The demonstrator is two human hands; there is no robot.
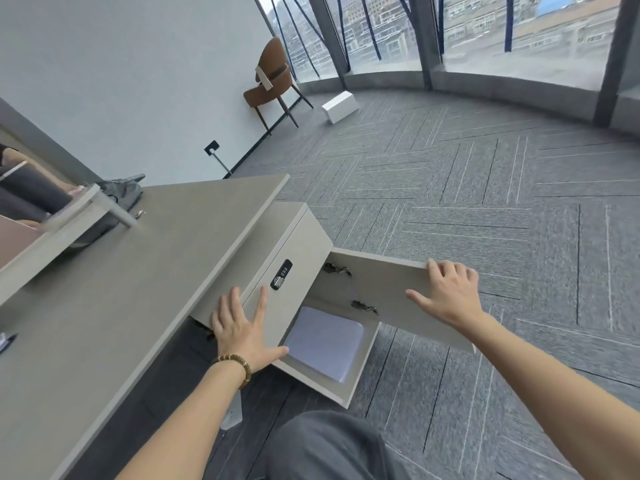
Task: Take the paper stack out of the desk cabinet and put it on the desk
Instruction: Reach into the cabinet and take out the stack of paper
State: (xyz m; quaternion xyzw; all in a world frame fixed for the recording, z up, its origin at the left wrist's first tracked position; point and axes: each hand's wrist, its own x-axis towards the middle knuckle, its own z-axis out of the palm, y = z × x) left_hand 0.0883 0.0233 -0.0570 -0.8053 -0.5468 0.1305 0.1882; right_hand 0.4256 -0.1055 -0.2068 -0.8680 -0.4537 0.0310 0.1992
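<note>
A white paper stack (323, 342) lies flat on the floor of the grey desk cabinet (304, 233), which hangs under the desk (145, 258). The cabinet door (384, 296) stands swung out to the right. My right hand (446, 292) grips the door's top edge, fingers curled over it. My left hand (242, 327) rests flat with fingers spread on the drawer front above the opening, beside a black keypad lock (281, 274). Neither hand touches the paper.
A grey bag (117, 199) and a raised shelf (69, 216) sit at the desk's far end. A pen (7, 342) lies at the left edge. A brown chair (273, 81) and a white box (339, 106) stand by the window. My knee (325, 448) is below the cabinet.
</note>
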